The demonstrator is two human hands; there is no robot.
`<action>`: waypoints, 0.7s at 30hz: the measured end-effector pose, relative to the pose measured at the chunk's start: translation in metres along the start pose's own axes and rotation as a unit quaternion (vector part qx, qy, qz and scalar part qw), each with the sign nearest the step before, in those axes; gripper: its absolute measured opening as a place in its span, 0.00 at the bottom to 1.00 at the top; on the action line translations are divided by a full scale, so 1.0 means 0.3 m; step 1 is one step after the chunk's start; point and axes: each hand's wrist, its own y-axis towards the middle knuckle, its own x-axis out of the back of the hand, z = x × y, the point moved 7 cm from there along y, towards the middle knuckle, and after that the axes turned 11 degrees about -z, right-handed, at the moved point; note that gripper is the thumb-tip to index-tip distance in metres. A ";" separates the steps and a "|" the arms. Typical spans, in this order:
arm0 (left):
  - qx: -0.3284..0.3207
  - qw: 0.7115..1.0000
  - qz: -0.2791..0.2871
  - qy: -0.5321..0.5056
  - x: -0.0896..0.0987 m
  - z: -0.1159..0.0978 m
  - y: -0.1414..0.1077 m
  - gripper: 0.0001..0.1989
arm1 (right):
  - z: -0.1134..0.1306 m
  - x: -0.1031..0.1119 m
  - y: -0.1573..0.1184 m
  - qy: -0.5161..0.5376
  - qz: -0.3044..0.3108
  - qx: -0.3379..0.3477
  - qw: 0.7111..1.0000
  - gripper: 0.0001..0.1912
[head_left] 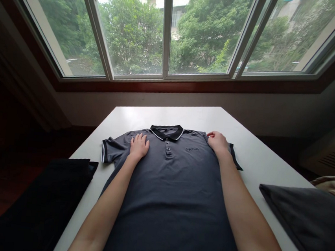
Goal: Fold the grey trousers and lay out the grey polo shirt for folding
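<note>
Dark cloth (44,200): folded black fabric left of the left forearm, lying over the table's left edge and hanging past it.
Table (270,163): white, flat top, bare around the shirt; its far edge lies beyond both hands, close under the window.
Left hand (138,146): palm down, fingers spread flat on the shirt's left shoulder, gripping nothing.
Shirt (173,193): grey polo, front up, spread flat on the table under both hands and between the forearms; its black collar with white trim lies between the hands, and the short sleeves stick out just outside each hand.
Right hand (217,143): rests on the shirt's right shoulder with fingers curled at the seam; whether it pinches the fabric I cannot tell.
Grey cloth (309,222): a folded dark grey piece right of the right forearm, on the table's right edge.
Wall (275,112): pale, low, behind the table.
Window (167,31): wide, white-framed bay beyond the hands, green trees and a building outside.
</note>
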 end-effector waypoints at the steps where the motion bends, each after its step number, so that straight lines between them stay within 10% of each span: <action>1: 0.001 1.000 0.001 -0.001 0.000 0.000 0.000 0.25 | -0.012 -0.006 -0.003 -0.006 0.000 -0.008 1.000 0.18; 21: -0.005 1.000 -0.008 -0.003 0.003 0.000 0.000 0.25 | -0.133 -0.029 -0.037 -0.145 -0.030 -0.131 0.980 0.27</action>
